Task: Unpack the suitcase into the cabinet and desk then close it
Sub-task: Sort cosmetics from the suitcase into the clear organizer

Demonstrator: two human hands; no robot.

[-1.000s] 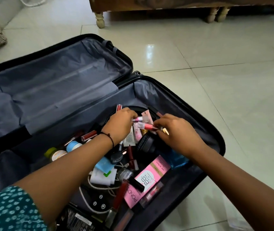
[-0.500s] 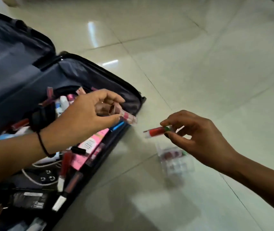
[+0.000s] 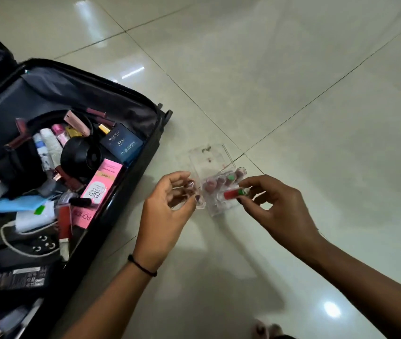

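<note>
Suitcase, black hard-shell (image 3: 126, 192), lies open on the pale glossy tiled floor (image 3: 292, 94), crowded with cosmetics. A pink BB cream carton (image 3: 101, 184) and a dark blue cologne box (image 3: 121, 143) sit against its right wall.

Just right of the suitcase, on the floor, stands a clear plastic lipstick organiser (image 3: 209, 155) with several tubes upright in its slots. Right hand (image 3: 277, 206) pinches a small red tube with a green end (image 3: 234, 194) between thumb and fingertips, over the organiser's near slots. Left hand (image 3: 167, 206) is at the organiser's suitcase-side edge, fingers curled; whether they hold anything cannot be told.

Judgement: the tube is being slotted. Recommend turning it upright, aligning it over a vacant slot, and steadying the light organiser with the left hand so it neither tips nor skids.

Tile extends well to the right of the suitcase, giving room for both arms. The suitcase's raised rim is the only near obstruction.
</note>
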